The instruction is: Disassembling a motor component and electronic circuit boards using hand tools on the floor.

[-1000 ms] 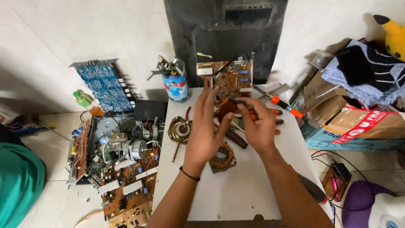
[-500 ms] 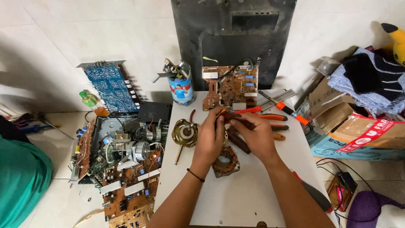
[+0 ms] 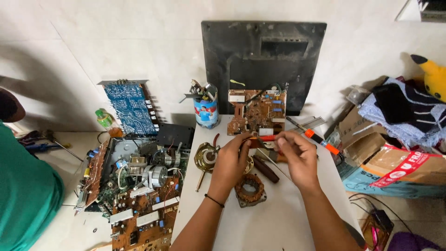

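Both hands have lifted slightly toward the brown circuit board (image 3: 257, 112), left hand (image 3: 232, 160) and right hand (image 3: 297, 155) pinching a thin orange-handled tool (image 3: 265, 138) between them above the white table (image 3: 278, 218); steadier with wrists braced.

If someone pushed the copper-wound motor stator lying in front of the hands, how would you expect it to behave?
The stator looks dense with metal and copper windings, so probably heavy for its size. It lies flat on the white table, so it should slide rather than roll or tip. Its exposed windings may scratch if handled roughly.
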